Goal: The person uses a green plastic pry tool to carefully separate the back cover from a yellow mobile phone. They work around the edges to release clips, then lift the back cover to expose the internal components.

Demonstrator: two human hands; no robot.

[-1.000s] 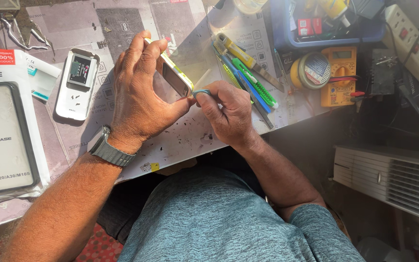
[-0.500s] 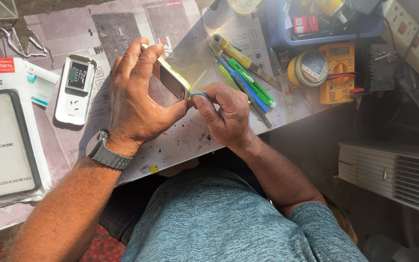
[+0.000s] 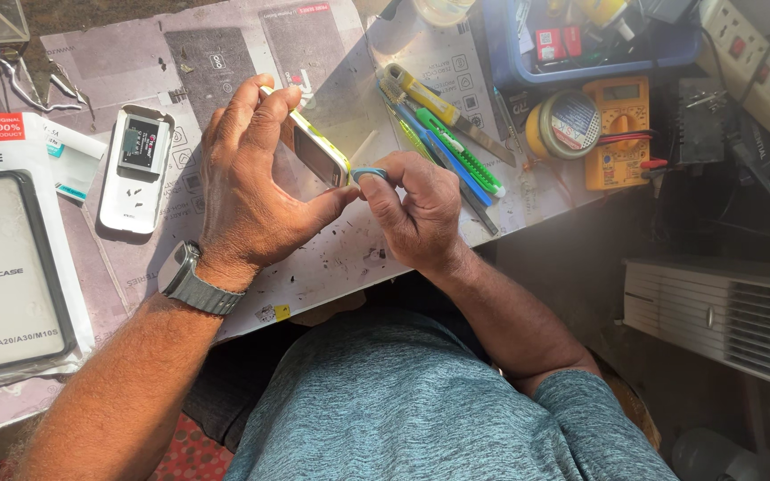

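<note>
My left hand [image 3: 256,183] grips a small phone with a pale yellow-green frame [image 3: 318,151], tilted on its edge above the table. My right hand [image 3: 416,209] pinches a thin blue tool [image 3: 369,173] whose tip touches the phone's lower corner beside my left thumb. A grey watch [image 3: 187,281] sits on my left wrist. Most of the phone's back is hidden by my left fingers.
A white open phone back with its battery [image 3: 135,165] lies to the left, beside a packaged phone case [image 3: 11,258]. Cutters and screwdrivers [image 3: 443,134], a tape roll [image 3: 563,125], a yellow multimeter [image 3: 617,129], a blue tray [image 3: 599,44] and a power strip [image 3: 759,62] crowd the right.
Both hands and the phone stay together in nearly the same place; the blue tool remains at the phone's corner. Only the view has shifted slightly.
</note>
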